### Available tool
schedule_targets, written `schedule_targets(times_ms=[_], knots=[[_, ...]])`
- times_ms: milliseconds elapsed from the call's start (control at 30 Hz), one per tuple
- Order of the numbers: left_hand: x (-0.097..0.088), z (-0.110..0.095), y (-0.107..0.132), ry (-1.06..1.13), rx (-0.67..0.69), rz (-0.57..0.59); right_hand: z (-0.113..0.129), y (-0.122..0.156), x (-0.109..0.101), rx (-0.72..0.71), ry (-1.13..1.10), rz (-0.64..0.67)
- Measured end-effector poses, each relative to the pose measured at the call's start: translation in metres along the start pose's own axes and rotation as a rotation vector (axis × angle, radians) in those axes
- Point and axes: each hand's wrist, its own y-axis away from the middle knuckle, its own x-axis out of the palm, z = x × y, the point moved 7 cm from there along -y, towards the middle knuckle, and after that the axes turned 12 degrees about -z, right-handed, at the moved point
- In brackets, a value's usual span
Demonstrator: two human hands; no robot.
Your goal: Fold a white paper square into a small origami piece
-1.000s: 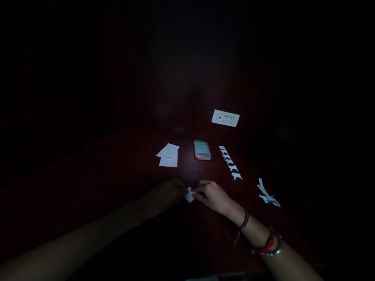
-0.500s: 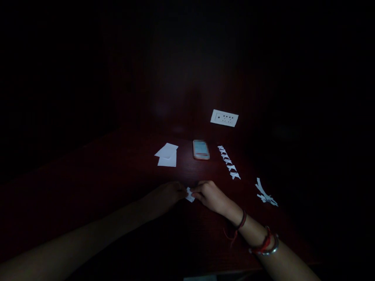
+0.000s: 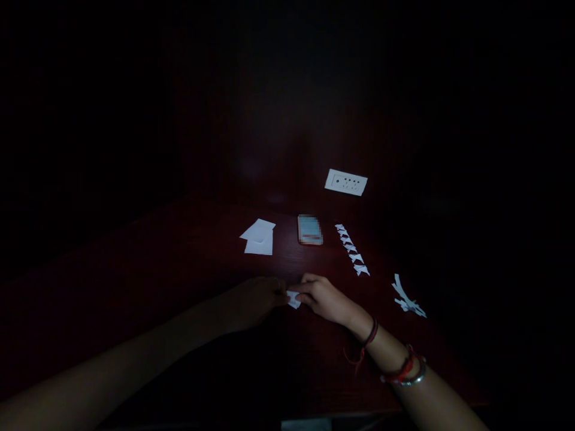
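A small folded piece of white paper (image 3: pixel 293 299) lies on the dark red table (image 3: pixel 179 269) between my two hands. My left hand (image 3: pixel 254 299) comes in from the left in deep shadow, its fingertips pinched on the paper's left edge. My right hand (image 3: pixel 326 297) meets it from the right, fingers curled and pressed on the same paper. Red thread bands and a metal bangle (image 3: pixel 406 374) ring my right wrist. Most of the small paper is hidden by the fingers.
Further back on the table lie two overlapping white paper squares (image 3: pixel 259 237), a phone (image 3: pixel 309 229), a row of several folded paper shapes (image 3: pixel 353 250) and a heap of paper scraps (image 3: pixel 408 297). A white socket plate (image 3: pixel 345 182) sits on the back wall. The room is very dark.
The two hands have closed in on the small paper, which now shows less and looks flatter. The view has shifted slightly.
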Motion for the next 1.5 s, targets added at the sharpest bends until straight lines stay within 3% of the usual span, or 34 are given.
schedule_targets(times_ms=[300,600,800,967,1100,1500], knots=[[-0.004,-0.005,0.003,-0.03,0.061,0.057,0.002,0.003,0.005,-0.043,0.038,0.076],[-0.009,-0.007,0.006,-0.012,0.113,0.05,0.0,0.003,0.005,-0.036,0.04,0.043],[-0.005,-0.002,0.004,-0.114,0.073,-0.001,-0.005,0.003,0.004,-0.011,-0.02,-0.003],[0.001,0.002,0.006,-0.084,0.058,0.04,-0.007,0.003,0.003,0.011,-0.046,-0.012],[0.002,0.006,0.007,-0.056,0.036,0.007,-0.008,0.001,0.002,0.027,-0.049,-0.026],[0.014,0.008,0.009,-0.157,0.1,-0.022,-0.015,0.002,0.002,0.063,0.001,-0.02]])
